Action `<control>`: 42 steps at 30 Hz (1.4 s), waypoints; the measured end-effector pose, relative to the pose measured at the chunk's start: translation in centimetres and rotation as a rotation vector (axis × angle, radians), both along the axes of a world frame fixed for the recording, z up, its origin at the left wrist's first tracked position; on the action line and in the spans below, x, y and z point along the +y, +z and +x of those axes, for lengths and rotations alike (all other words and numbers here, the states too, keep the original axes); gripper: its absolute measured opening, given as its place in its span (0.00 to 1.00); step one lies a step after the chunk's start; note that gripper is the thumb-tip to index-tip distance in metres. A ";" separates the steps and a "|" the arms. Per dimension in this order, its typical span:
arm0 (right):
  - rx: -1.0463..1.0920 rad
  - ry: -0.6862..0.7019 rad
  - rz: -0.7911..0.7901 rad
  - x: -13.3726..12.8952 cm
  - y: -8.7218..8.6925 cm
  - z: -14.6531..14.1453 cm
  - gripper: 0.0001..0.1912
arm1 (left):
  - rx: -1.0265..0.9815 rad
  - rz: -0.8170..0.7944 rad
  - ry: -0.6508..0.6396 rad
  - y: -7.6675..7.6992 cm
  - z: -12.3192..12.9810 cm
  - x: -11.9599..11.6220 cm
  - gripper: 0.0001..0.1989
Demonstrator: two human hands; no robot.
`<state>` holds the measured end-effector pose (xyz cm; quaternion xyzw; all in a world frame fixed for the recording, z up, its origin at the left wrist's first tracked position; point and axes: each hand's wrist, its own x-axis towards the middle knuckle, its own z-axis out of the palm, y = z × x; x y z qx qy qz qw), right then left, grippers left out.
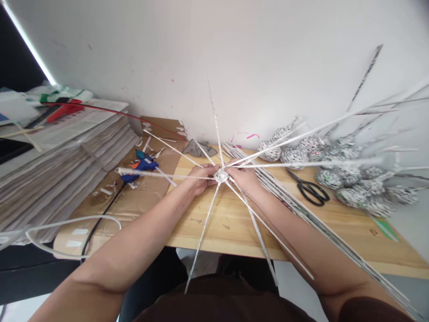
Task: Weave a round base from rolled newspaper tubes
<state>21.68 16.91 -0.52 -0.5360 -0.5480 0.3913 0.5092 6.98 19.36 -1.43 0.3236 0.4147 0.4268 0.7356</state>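
Between my hands is a star-shaped weave of rolled newspaper sticks (221, 175), its long spokes spreading in all directions from a small woven centre. From the left, my left hand (202, 179) pinches the centre, thumb on top. My right hand (244, 177) grips the opposite side of it, its fingertips partly hidden behind the spokes. The weave is held up over the wooden table (201, 219), and some spokes reach past the table's front edge toward my body.
A bundle of paper sticks (284, 199) lies under my right forearm. Black scissors (310, 190) and several newspaper-wrapped balls (335, 179) lie to the right. A blue glue gun (142, 165) rests on cardboard at left, beside a tall newspaper stack (97, 147). A wall stands behind.
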 end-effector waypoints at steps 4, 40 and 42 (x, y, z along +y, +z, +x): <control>-0.092 0.022 0.037 0.2 -0.2 0.6 0.06 | 0.014 0.029 -0.030 -0.1 -0.2 0.0 0.11; 0.030 0.039 -0.023 -0.8 1.6 -0.1 0.08 | -0.029 0.074 -0.043 -0.3 -0.7 0.4 0.14; 0.043 0.058 -0.023 -0.8 1.6 0.0 0.08 | -0.021 0.072 -0.077 -0.2 -0.7 0.3 0.15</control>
